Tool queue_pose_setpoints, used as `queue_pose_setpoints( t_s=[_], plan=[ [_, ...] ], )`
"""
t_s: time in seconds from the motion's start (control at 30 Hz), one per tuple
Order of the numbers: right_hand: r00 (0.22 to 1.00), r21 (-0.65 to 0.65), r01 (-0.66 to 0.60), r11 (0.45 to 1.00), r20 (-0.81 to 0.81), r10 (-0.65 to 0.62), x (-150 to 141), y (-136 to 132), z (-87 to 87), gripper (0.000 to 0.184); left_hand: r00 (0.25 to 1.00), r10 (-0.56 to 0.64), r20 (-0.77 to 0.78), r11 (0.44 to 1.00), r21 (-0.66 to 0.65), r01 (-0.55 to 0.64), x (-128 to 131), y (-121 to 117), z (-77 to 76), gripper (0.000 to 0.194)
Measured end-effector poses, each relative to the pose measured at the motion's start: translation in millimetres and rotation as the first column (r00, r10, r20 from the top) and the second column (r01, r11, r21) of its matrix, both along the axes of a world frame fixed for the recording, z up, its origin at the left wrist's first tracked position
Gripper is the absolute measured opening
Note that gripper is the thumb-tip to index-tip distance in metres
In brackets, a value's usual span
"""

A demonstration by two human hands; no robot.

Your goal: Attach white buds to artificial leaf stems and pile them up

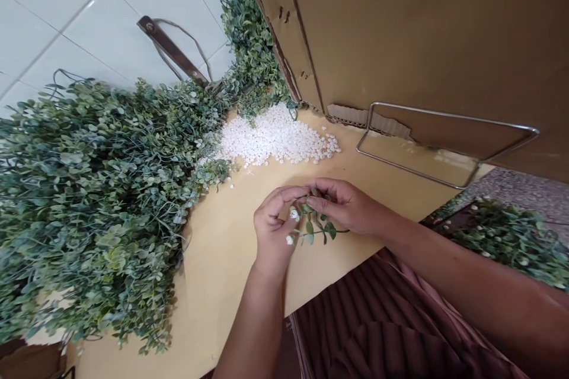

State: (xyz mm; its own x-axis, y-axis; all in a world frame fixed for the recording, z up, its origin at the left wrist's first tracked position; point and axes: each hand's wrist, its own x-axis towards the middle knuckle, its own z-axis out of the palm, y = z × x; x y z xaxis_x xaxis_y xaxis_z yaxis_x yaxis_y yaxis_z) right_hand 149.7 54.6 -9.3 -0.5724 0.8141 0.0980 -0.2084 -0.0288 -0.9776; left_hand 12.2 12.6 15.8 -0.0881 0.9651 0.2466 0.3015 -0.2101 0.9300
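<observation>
Both hands meet over the yellowish tabletop [213, 254], around a sprig of artificial greenery [310, 228] with small rounded leaves and little white blossoms. My left hand [273, 219] is closed, its bent fingertips at the top of the sprig. From the other side, my right hand [344, 204] pinches the same sprig between thumb and fingers. Leaves dangle below the fingertips; the exact gripping spot is partly hidden. Just beyond the hands lies a loose heap of small white flower pieces [275, 136].
A large mass of artificial greenery [111, 189] covers the left side, with another bunch [251, 29] behind. A cardboard box [413, 29] stands at the back right, a bent metal wire frame [418, 174] before it. More foliage [515, 237] lies lower right.
</observation>
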Motion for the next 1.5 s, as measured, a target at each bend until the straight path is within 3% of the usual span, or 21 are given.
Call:
queue_pose_setpoints(
  t_s=[0.07, 0.17, 0.27, 0.37, 0.5, 0.63, 0.73, 0.83, 0.9, 1.03, 1.17, 1.5],
  plan=[
    [0.996, 0.075, 0.06, 0.995, 0.061, -0.065, 0.0, -0.6, -2.2, 0.014, 0.997, -0.019, -0.073, 1.0, -0.002, 0.019, -3.5, 6.1, 8.0, 0.021],
    [0.965, 0.236, 0.156, 0.959, 0.169, -0.199, -0.3, -2.7, -4.8, 0.014, 0.989, 0.062, -0.135, 0.998, -0.012, -0.064, -15.4, 22.5, 15.0, 0.014],
    [0.943, 0.341, 0.188, 0.921, 0.198, -0.266, -0.5, -4.0, -5.0, 0.017, 0.966, 0.158, -0.204, 0.974, -0.131, -0.187, -31.3, 45.5, 7.8, 0.013],
    [0.937, 0.347, 0.211, 0.914, 0.194, -0.29, -0.8, -3.8, -4.2, 0.019, 0.896, 0.234, -0.378, 0.933, -0.171, -0.316, -40.0, 67.6, -9.4, 0.017],
    [0.935, 0.313, 0.226, 0.922, 0.197, -0.296, -2.4, -3.7, -5.2, 0.021, 0.77, 0.2, -0.606, 0.957, -0.049, -0.287, -34.4, 85.0, -24.2, 0.013],
    [0.929, 0.28, 0.252, 0.927, 0.2, -0.312, -4.0, -3.8, -7.7, 0.022, 0.686, 0.193, -0.701, 0.962, -0.003, -0.274, -27.7, 91.7, -24.0, 0.009],
    [0.927, 0.265, 0.264, 0.927, 0.194, -0.32, -3.9, -3.4, -7.7, 0.022, 0.784, 0.178, -0.595, 0.963, -0.06, -0.264, -27.1, 91.4, -21.4, 0.008],
    [0.924, 0.272, 0.268, 0.924, 0.198, -0.326, -2.7, -2.9, -6.6, 0.025, 0.951, 0.175, -0.255, 0.956, -0.186, -0.226, -24.6, 81.5, -13.9, 0.009],
    [0.92, 0.283, 0.261, 0.923, 0.216, -0.327, -1.7, -2.8, -6.0, 0.024, 0.989, 0.147, -0.031, 0.951, -0.272, -0.149, -21.1, 68.7, -5.6, 0.017],
    [0.917, 0.322, 0.235, 0.917, 0.241, -0.319, 0.1, -3.2, -4.8, 0.022, 0.985, 0.061, 0.162, 0.936, -0.352, 0.0, -14.6, 37.2, 8.2, 0.028],
    [0.917, 0.416, 0.195, 0.888, 0.243, -0.315, 1.5, -3.6, -3.7, 0.021, 0.971, 0.046, 0.234, 0.93, -0.364, 0.044, -12.7, 15.9, 6.2, 0.03],
    [0.918, 0.52, 0.139, 0.843, 0.252, -0.307, 1.1, -4.1, -6.9, 0.017, 0.925, 0.065, 0.373, 0.904, -0.415, 0.104, -12.5, 9.2, -6.7, 0.023]
  ],
)
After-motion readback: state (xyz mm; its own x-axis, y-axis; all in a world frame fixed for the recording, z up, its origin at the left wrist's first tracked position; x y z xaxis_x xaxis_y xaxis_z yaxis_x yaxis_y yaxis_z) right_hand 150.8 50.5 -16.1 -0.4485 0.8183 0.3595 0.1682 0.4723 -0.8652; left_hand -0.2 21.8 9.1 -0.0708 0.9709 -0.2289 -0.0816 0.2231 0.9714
